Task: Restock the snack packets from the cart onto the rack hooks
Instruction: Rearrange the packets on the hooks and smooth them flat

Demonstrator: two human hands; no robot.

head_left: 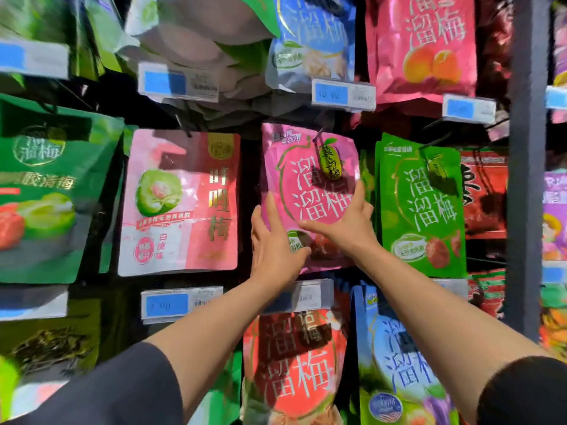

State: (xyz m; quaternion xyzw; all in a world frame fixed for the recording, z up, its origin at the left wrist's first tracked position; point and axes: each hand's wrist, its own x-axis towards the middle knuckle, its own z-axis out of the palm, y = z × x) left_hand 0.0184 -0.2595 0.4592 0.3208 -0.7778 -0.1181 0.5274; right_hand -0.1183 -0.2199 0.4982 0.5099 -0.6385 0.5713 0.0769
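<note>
A pink snack packet (pixel 310 179) with white characters and a green plum badge hangs at the middle of the rack, its top at a dark hook (pixel 320 131). My left hand (pixel 274 243) lies against its lower left edge with the fingers straight and pointing up. My right hand (pixel 343 220) lies on its lower right, thumb across the front and fingers spread along the right edge. Both hands touch the packet. Whether the hook passes through the packet's hole is not visible. The cart is out of view.
Neighbouring packets hang close by: a pale pink one (pixel 181 204) at left, a green one (pixel 420 207) at right, red (pixel 294 366) and blue (pixel 399 357) ones below. Price-tag strips (pixel 343 94) jut out on the hook ends. A dark upright post (pixel 526 167) stands at right.
</note>
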